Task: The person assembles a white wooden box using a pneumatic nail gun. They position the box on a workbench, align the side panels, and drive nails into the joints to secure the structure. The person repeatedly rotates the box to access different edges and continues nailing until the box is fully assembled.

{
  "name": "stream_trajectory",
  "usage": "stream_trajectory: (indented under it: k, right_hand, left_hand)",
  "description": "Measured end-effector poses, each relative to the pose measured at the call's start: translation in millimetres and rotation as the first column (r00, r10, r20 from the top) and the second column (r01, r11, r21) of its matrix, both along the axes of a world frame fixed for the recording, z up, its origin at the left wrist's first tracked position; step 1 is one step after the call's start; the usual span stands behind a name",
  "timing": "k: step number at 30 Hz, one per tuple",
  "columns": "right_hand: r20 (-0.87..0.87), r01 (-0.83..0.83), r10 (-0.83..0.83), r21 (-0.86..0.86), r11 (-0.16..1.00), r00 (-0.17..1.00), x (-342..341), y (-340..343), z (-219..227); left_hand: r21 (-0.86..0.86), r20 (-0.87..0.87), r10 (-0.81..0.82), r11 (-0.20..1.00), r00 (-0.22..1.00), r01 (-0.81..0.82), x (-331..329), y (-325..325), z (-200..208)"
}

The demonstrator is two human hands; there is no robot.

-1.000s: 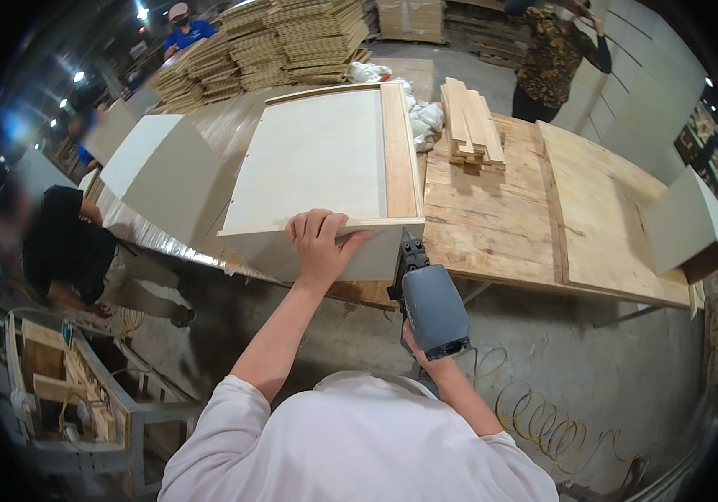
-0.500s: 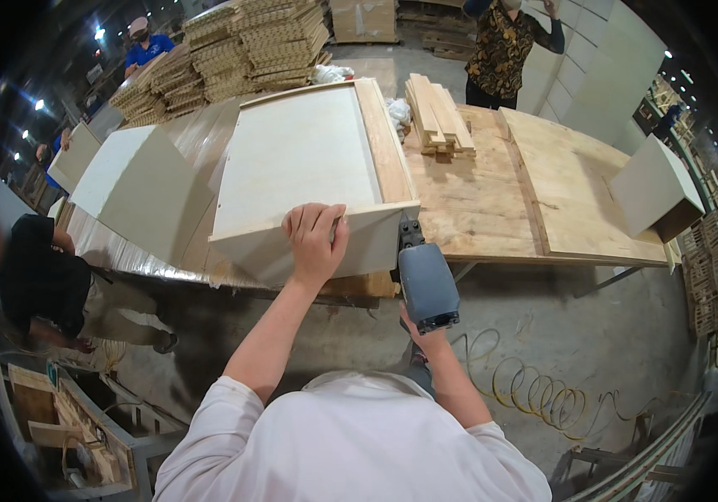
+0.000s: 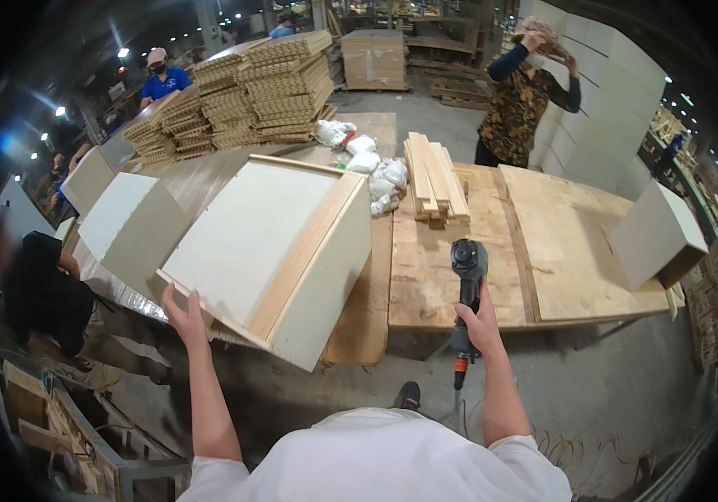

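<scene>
A large white box panel unit with bare wood edge strips [image 3: 250,243] lies tilted at an angle on the table, its near corner jutting past the table edge. At its near left edge is my left hand [image 3: 185,316], fingers spread and touching the rim. My right hand [image 3: 482,322] is wrapped round the handle of a dark pneumatic nail gun [image 3: 469,261], held upright in front of the table's near edge. An orange-banded air fitting shows at the gun's lower end. Some fingers of my right hand are hidden behind the handle.
Wood strips [image 3: 436,180] lie stacked beyond the gun, beside white plastic bags [image 3: 367,155]. White boxes stand on the left [image 3: 133,217] and right [image 3: 659,234]. Stacked slats [image 3: 284,92] are behind. Co-workers stand at the far right [image 3: 526,109], far left and near left. A coiled hose [image 3: 551,448] lies on the floor.
The box unit has turned and shifted left. My left hand has moved left along its near edge. My right hand has swung the nail gun away from the box, to the right.
</scene>
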State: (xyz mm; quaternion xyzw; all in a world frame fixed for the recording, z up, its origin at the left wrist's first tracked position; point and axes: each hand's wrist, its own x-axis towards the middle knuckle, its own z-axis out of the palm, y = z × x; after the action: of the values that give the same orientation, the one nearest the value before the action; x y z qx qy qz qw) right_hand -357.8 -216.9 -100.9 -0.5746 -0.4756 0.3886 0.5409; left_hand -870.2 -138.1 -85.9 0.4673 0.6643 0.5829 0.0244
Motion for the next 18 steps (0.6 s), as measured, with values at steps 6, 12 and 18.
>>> stream_trajectory:
  k: [6,12,18]
  right_hand:
    - [0.69,0.01,0.247,-0.346,0.938,0.681,58,88,-44]
    - [0.795,-0.036,0.362,-0.396,0.918,0.487,82,127,-80]
    - [0.895,-0.046,0.165,-0.16,0.986,0.414,81,127,-82]
  left_hand:
    - [0.057,0.711,-0.226,0.962,0.666,0.265,83,-23,33]
    - [0.059,0.72,-0.295,0.928,0.628,0.368,64,-25,28]
    - [0.006,0.725,-0.216,0.951,0.653,0.309,60,-62,23]
